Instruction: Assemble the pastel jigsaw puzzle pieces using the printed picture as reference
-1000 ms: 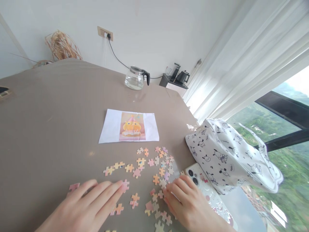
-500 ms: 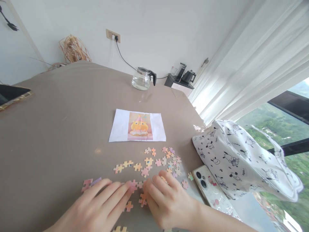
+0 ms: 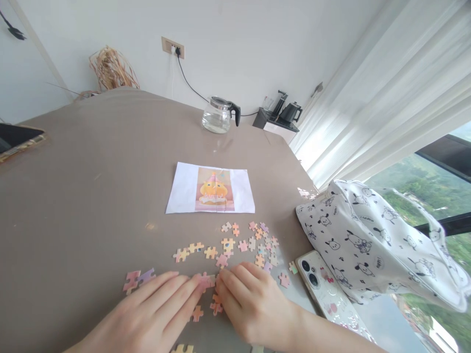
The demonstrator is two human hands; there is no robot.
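Observation:
My left hand (image 3: 154, 314) lies flat on the tan table (image 3: 91, 196) with its fingers stretched out. Its fingertips touch a pink puzzle piece (image 3: 204, 281). My right hand (image 3: 253, 304) rests right beside it, fingers bent down, with the tips pressing on the pieces next to that pink one. Neither hand grips anything. Several pastel puzzle pieces (image 3: 243, 242) lie scattered just beyond the fingers, and two joined pieces (image 3: 138, 279) sit to the left. A printed reference picture (image 3: 210, 189) of a yellow character lies farther back.
A phone (image 3: 324, 289) in a decorated case lies to the right of my right hand, beside a white cartoon-print bag (image 3: 368, 240). A glass kettle (image 3: 218, 115) stands at the table's far edge. A dark tablet (image 3: 14, 139) sits far left.
My right hand has slid left from beside the phone to meet my left hand's fingertips at the pink piece. The left hand stayed almost still. The view shifted slightly.

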